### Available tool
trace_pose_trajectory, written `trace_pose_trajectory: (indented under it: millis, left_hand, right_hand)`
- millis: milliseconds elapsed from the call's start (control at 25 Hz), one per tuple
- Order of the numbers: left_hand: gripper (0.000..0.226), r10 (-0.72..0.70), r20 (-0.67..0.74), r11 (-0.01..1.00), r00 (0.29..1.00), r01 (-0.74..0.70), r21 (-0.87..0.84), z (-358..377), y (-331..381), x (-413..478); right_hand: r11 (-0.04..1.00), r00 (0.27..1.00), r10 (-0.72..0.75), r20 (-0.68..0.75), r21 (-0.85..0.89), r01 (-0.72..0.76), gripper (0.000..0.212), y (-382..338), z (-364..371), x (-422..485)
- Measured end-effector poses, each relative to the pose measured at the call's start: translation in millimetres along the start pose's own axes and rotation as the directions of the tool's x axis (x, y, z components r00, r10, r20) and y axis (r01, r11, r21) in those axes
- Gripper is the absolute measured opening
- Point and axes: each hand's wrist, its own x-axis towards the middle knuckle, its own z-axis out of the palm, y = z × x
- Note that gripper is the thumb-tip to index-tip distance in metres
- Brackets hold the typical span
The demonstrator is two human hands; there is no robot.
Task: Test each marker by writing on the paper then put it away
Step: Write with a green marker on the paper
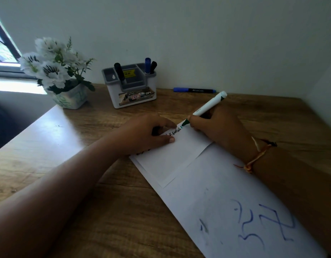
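Observation:
My right hand (219, 125) grips a white marker with a green tip (207, 106), and the tip touches the far end of the white paper (203, 183) beside dark handwriting. My left hand (148, 135) lies on the paper's left edge with its thumb and fingers pressing down on it. Blue scribbles mark the near end of the sheet. A white and grey pen holder (132, 88) stands at the back with three capped markers in it. A blue and black marker (194, 89) lies on the desk by the wall.
A pot of white flowers (56, 75) stands at the back left of the wooden desk (105, 202), near a window. The wall runs close behind the holder. A thread bracelet (257, 155) circles my right wrist.

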Motion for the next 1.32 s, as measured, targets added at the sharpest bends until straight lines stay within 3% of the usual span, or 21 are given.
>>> trace_pose_trajectory:
  millis: [1320]
  left_hand:
    - [0.047,-0.007,0.024,1.000,1.000,0.007,-0.025,0.4,-1.6,1.7]
  right_hand:
    - [0.997,0.999,0.024,-0.027,-0.070,-0.026,0.009,-5.7,-2.5,-1.1]
